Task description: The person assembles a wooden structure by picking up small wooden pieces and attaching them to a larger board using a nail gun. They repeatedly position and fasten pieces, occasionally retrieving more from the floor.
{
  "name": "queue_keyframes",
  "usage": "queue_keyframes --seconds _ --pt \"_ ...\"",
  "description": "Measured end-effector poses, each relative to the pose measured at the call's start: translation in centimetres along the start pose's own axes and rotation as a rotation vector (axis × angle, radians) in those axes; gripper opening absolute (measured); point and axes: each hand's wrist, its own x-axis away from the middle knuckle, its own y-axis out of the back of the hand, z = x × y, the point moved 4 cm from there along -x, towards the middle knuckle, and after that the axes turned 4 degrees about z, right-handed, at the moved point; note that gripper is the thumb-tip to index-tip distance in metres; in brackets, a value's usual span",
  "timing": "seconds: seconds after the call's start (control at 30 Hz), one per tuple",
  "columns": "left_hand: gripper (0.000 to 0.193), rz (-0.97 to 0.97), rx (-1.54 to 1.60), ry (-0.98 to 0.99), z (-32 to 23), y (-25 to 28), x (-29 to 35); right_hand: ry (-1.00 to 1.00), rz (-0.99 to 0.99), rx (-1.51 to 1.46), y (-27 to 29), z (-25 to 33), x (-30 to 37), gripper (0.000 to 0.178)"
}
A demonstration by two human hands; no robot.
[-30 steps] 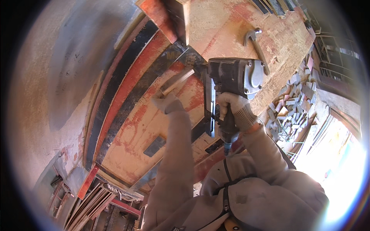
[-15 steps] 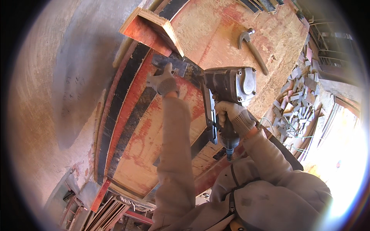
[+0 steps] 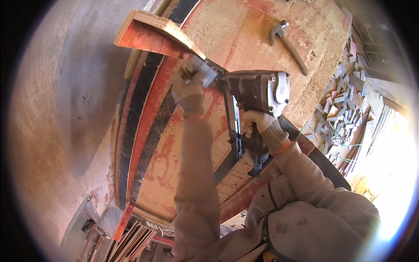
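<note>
My right hand (image 3: 259, 126) is gloved and wrapped around the handle of a black nail gun (image 3: 257, 94). The gun's long magazine points down, and a hose fitting (image 3: 256, 168) sits at its lower end. Left of the gun's nose, my gloved left hand (image 3: 187, 89) is closed on a small grey wood piece (image 3: 206, 74), smeared by motion. Just beyond that hand stands a red-faced plywood piece (image 3: 150, 41) with a pale raw edge. Beneath both hands lies a curved wooden panel (image 3: 159, 174) with red, black and bare strips.
A claw hammer (image 3: 290, 46) rests on the worn board at the far right. Beyond that board's edge is a heap of wood offcuts (image 3: 345, 105). A stained wall (image 3: 83, 100) borders the left side. Stacked boards (image 3: 131, 244) lie at lower left.
My left hand has gone from lying with fingers out on the dark piece to gripping a grey piece. The red-faced plywood has shifted left. My right hand keeps holding the nail gun.
</note>
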Motion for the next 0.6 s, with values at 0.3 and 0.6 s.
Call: queue_keyframes --seconds 0.3,0.6 --pt "0.042 -0.058 -0.126 0.025 0.9 -0.8 -3.6 0.145 0.174 0.122 0.1 -1.2 -0.5 0.029" --pt "0.052 0.069 -0.126 0.152 -0.4 -0.5 -4.0 -0.014 0.026 -0.067 -0.8 -1.4 -0.6 0.024"
